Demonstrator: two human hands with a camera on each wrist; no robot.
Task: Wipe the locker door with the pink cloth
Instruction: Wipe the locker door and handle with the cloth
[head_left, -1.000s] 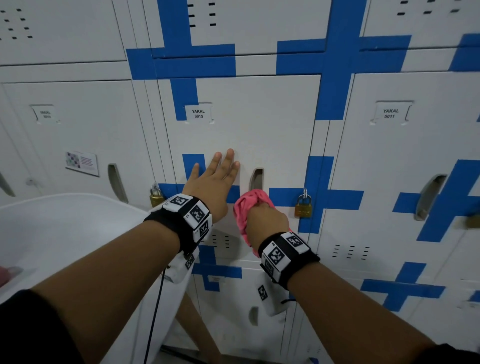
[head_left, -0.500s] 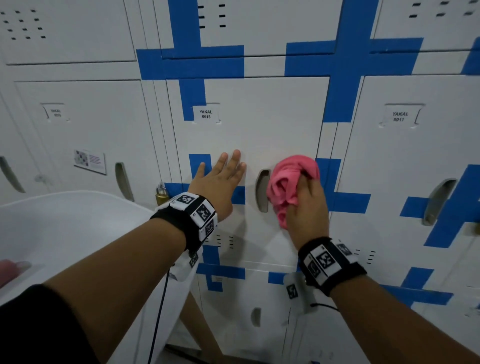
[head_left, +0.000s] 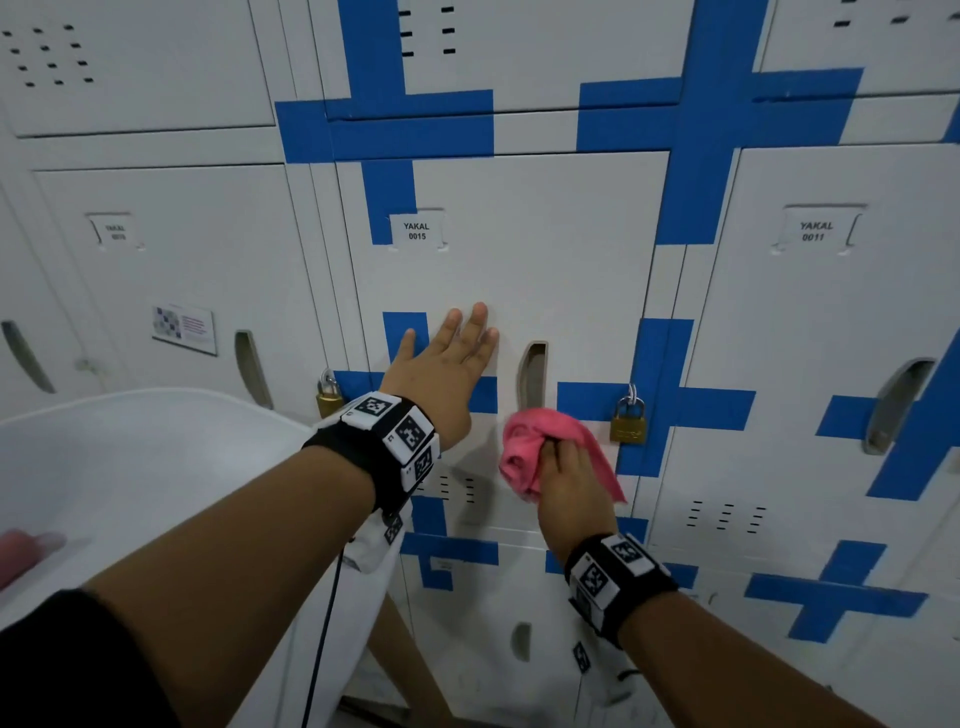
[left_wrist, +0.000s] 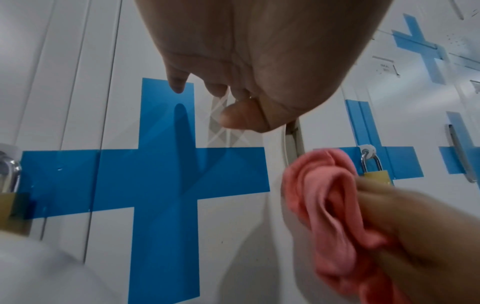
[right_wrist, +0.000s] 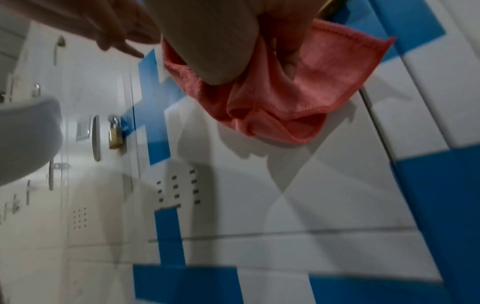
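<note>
**Lockers in white and blue: lower door under the cloth**

White lockers crossed with blue tape are filling the head view, and a white tub is sitting nearest, at the lower left.

Closest to the camera on the right side, the right hand is gripping the bunched cloth, fingers curled into its folds, and is pressing it against the door labelled 0015, just below the handle slot. A loose corner of the cloth is hanging out to the right, near the brass padlock but apart from it. The right wrist view is showing the same grip from below, thumb and fingers buried in the cloth.

A little farther up, the left hand is lying flat on the door with straight, spread fingers, holding nothing, resting over a blue tape cross left of the slot. It is probably bracing the door.

Judging by this, the wiping itself is under way, around the middle and lower right of the door. The broad upper panel near the label likely needs strokes too, so the next pass is calling for firm pressure, working upward, steering round the padlock and the slot, and keeping the loose corner from snagging the padlock.
</note>
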